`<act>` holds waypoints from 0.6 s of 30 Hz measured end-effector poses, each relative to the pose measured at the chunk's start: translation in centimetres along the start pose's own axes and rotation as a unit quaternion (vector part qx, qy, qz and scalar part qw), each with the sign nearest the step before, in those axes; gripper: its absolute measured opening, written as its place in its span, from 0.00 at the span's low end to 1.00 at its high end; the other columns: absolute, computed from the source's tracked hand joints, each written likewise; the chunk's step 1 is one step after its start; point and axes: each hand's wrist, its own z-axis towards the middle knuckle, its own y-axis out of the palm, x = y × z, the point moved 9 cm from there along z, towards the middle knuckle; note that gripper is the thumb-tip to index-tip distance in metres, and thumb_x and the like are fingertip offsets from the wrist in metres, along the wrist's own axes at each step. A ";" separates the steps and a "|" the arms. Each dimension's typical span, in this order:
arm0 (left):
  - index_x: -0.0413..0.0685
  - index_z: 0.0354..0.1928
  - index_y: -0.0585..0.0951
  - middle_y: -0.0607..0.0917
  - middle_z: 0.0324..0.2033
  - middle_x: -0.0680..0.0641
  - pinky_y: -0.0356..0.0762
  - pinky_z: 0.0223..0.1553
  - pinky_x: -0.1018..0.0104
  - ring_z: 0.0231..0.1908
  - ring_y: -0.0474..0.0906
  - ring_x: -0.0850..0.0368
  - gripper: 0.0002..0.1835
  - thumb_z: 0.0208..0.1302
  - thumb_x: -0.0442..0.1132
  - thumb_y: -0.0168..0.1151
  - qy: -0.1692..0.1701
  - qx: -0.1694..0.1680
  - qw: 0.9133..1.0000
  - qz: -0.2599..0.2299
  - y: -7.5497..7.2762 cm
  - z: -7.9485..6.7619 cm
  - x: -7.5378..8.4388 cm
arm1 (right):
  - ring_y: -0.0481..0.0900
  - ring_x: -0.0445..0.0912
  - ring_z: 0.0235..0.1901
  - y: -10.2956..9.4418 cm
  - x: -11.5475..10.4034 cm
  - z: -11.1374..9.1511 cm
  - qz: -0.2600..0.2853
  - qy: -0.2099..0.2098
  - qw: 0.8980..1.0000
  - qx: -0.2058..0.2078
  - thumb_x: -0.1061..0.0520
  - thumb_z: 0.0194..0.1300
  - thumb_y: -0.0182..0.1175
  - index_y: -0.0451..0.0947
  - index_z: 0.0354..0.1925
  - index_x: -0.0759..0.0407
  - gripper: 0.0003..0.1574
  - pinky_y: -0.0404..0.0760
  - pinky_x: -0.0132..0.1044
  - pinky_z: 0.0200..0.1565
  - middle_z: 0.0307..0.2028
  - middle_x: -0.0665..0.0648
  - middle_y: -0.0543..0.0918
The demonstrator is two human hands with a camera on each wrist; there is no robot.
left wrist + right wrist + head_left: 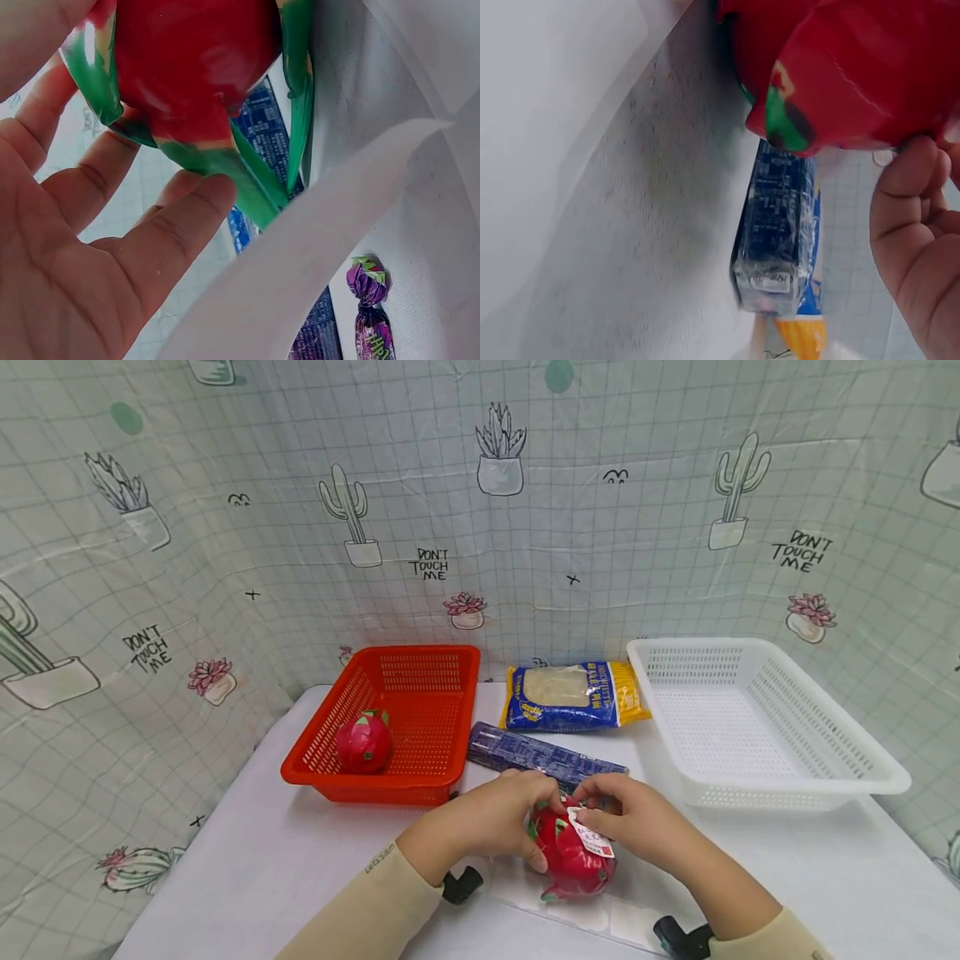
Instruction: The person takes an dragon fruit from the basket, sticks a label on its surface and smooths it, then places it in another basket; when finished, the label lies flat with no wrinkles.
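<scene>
Dragon fruit (573, 867) sits just in front of the blue box (542, 755), left hand (504, 817) curled round it and right hand (641, 820) pinching its white tag (595, 841), where hard tugging could tear the tag or roll the smooth, rounded fruit loose.

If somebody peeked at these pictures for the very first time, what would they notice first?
Probably the shiny red dragon fruit at the front, between the left hand and right hand, with a white label on it. Next, perhaps, the bright red basket on the left, with a second dragon fruit inside.
</scene>
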 end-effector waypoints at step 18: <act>0.67 0.48 0.83 0.85 0.55 0.62 0.84 0.56 0.60 0.61 0.73 0.58 0.28 0.46 0.45 0.89 -0.017 -0.005 1.000 -0.006 0.1 -0.1 -0.2 | 0.74 0.42 0.40 -0.2 -1.2 -2.1 0.009 -0.087 0.995 -0.051 0.49 0.62 0.77 0.81 0.61 0.54 0.31 0.80 0.31 0.38 0.54 0.56 0.81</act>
